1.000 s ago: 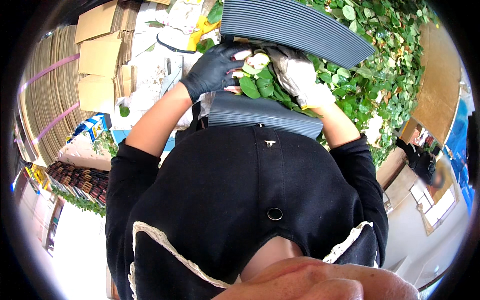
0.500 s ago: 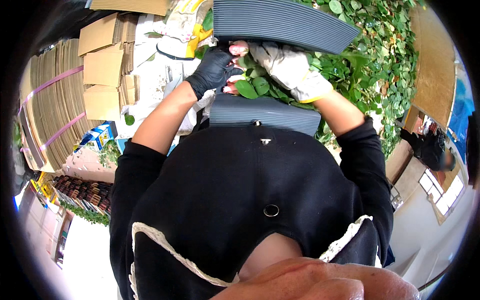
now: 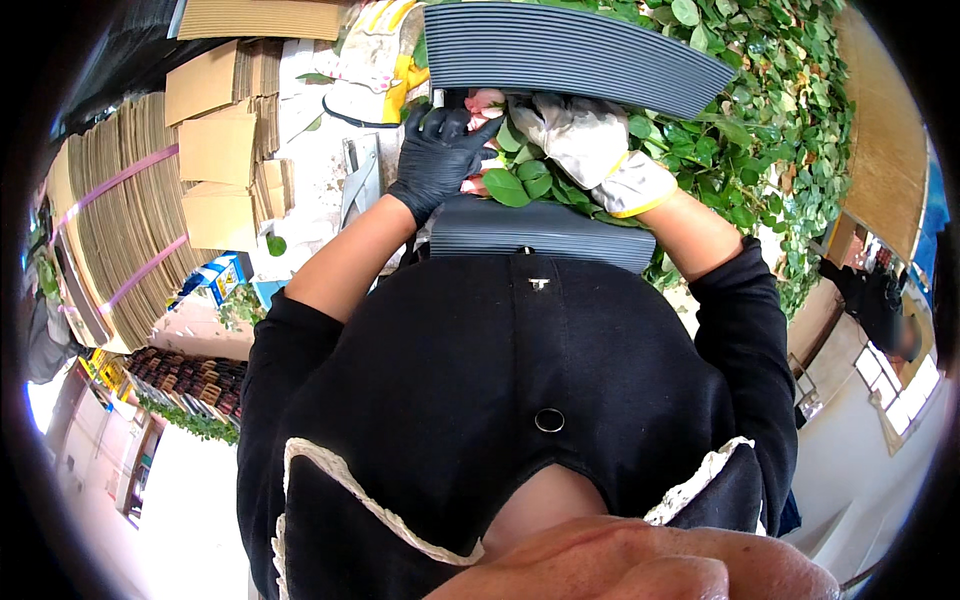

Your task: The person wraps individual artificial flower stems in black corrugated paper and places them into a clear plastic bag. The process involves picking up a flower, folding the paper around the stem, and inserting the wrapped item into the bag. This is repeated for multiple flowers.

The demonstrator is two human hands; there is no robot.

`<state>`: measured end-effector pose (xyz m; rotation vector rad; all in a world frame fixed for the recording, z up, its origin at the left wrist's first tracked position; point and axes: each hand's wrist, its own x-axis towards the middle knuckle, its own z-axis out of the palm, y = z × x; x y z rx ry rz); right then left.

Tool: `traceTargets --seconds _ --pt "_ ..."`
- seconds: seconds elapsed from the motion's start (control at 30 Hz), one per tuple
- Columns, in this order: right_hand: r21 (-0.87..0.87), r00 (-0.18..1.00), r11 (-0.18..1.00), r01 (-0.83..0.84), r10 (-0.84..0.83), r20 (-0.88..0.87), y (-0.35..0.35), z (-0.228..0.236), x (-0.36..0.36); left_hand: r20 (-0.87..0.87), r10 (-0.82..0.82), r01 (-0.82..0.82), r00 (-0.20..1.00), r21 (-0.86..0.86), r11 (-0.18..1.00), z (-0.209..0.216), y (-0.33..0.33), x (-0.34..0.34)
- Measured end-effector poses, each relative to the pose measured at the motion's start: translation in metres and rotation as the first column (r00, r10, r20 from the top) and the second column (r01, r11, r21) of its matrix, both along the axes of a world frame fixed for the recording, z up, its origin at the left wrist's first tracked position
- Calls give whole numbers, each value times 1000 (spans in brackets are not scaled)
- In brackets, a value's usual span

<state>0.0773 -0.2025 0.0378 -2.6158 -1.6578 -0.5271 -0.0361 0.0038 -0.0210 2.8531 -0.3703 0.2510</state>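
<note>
Pink roses [image 3: 486, 101] with green leaves lie between two dark grey ribbed panels, their blooms facing left. My left hand [image 3: 440, 150], in a black glove, is open against the blooms, its fingers spread. A cream work glove with a yellow edge covers my right hand [image 3: 577, 140]. It is closed around the leafy stems just right of the blooms; its fingertips are partly hidden. Beyond both hands stands the far ribbed panel [image 3: 570, 50]. The near ribbed panel [image 3: 540, 235] sits against my body, below the leaves [image 3: 507, 187].
A thick heap of green leaves [image 3: 770, 150] spreads along the right. At left are stacks of cardboard pieces [image 3: 217, 140] and a strapped cardboard bundle [image 3: 115, 200]. A white and yellow glove [image 3: 375, 65] lies at the far left of the panels. Another person [image 3: 875, 305] is at the right.
My left hand's fingers have gone from curled at the blooms to spread out over them. The right hand stays on the stems. The whole view has shifted slightly.
</note>
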Motion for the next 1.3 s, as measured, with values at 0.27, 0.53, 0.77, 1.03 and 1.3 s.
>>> traceTargets --seconds 0.27,0.53,0.77,1.03,1.3 --pt "-140 997 990 16 -26 -73 -3 1 -7 -70 -144 102 987 -414 904 -4 12 26" --pt "-212 821 975 -63 -70 -567 38 93 -7 -109 -147 80 983 -467 880 -31 20 20" --pt "-516 787 853 -77 -266 -557 -35 39 10 75 -137 156 988 -565 810 -5 12 29" --pt "-196 663 963 -184 -26 -748 19 10 -1 47 -134 141 990 -428 893 -12 16 27" --pt "-295 708 948 -120 -127 -694 34 33 5 29 -183 165 983 -583 795 -10 19 31"
